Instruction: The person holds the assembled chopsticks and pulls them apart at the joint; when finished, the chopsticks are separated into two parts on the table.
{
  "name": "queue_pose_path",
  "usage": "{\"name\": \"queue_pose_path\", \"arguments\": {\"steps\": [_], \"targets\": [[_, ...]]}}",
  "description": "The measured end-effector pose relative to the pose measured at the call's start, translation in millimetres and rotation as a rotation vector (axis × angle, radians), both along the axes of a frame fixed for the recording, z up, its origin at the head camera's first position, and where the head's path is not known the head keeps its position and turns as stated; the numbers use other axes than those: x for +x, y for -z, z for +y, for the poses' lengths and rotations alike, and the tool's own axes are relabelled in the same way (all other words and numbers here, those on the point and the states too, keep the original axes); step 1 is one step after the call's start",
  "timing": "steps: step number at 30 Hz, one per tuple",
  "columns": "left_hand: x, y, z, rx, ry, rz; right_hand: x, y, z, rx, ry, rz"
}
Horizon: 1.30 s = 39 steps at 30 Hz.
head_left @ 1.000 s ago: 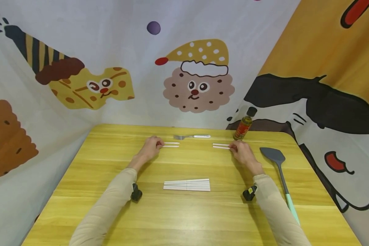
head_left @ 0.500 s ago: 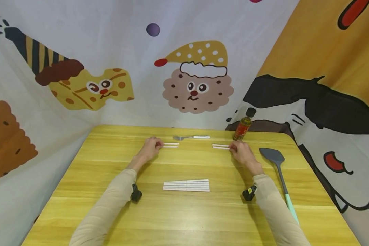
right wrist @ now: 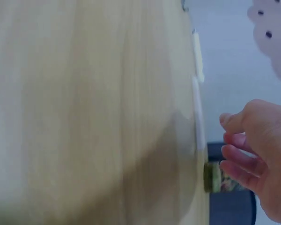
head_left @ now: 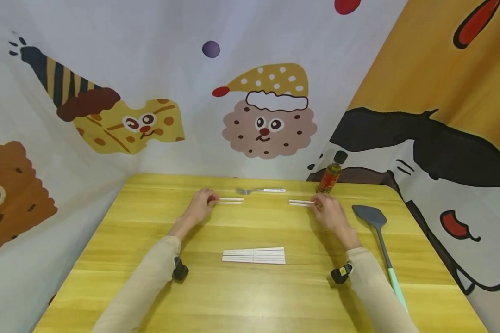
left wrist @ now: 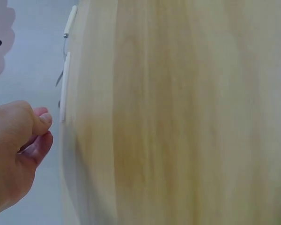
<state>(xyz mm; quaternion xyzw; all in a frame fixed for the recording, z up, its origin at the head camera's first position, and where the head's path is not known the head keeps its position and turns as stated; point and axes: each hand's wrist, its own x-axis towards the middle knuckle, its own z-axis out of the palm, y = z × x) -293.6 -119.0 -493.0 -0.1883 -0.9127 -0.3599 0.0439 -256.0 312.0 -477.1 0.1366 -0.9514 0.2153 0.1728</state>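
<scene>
"What's the surface like?"

"A yellow wood-grain table (head_left: 250, 300), its far edge up against a printed cloth backdrop (head_left: 158, 51). Cartoon foods on white fill the left and middle of it; at the right it turns orange above a big black-and-white figure."

"Any containers?"

"One: a bottle (head_left: 329, 178) standing at the far right, just beyond the right hand (head_left: 329, 212). Dark cap on, red label, yellow-green showing through. I can't tell how full it is."

"And the hands?"

"Well apart, one on each side at the far part of the table. The left hand (head_left: 196, 206) has its fingers loosely bent, just beside the outer ends of a left pair of white sticks (head_left: 231, 202). The right hand mirrors it beside a right pair of white sticks (head_left: 299, 201), thumb and fingers parted. In the wrist views neither has a stick in its grasp; whether a fingertip touches one, I can't tell."

"How do the pairs lie?"

"Both flat, running left to right, with a wide gap between them. A fork (head_left: 274, 190) lies beyond that gap, white handle to the right."

"Anything nearer?"

"A fan of white sticks (head_left: 253, 255) at the middle, wider at its right end, and a spatula (head_left: 383, 245) on the right, grey blade far, mint handle near."
</scene>
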Motion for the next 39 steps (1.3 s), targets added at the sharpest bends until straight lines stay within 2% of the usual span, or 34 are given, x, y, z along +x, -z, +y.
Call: {"name": "queue_pose_path", "arguments": {"steps": [5,10,14,17,22,26,29,39], "targets": [[12.5,-6.3,-0.5,-0.005,0.026,0.042,15.3,-4.3,-15.4,0.007,-0.031,0.005],[27.4,-12.6,2.9,-0.012,0.082,0.068,31.5,-9.9,-36.1,-0.009,-0.117,-0.009],[38.3,-13.8,7.0,-0.018,0.127,0.096,44.2,-12.5,-51.3,-0.036,-0.180,-0.072],[47.1,-14.7,10.8,-0.018,0.162,0.093,53.8,-11.6,-61.4,-0.064,-0.218,-0.137],[62.1,-17.3,18.6,-0.040,0.209,0.035,67.0,-7.0,-76.0,-0.079,-0.303,-0.217],[72.1,-17.6,25.2,-0.067,0.235,0.003,73.9,-2.8,-84.7,-0.076,-0.372,-0.267],[78.4,-16.5,30.0,-0.076,0.257,-0.002,76.5,0.6,-88.5,-0.069,-0.404,-0.272],[95.1,-10.5,38.7,-0.113,0.331,-0.010,80.4,9.1,-94.6,-0.072,-0.408,-0.256]]}}
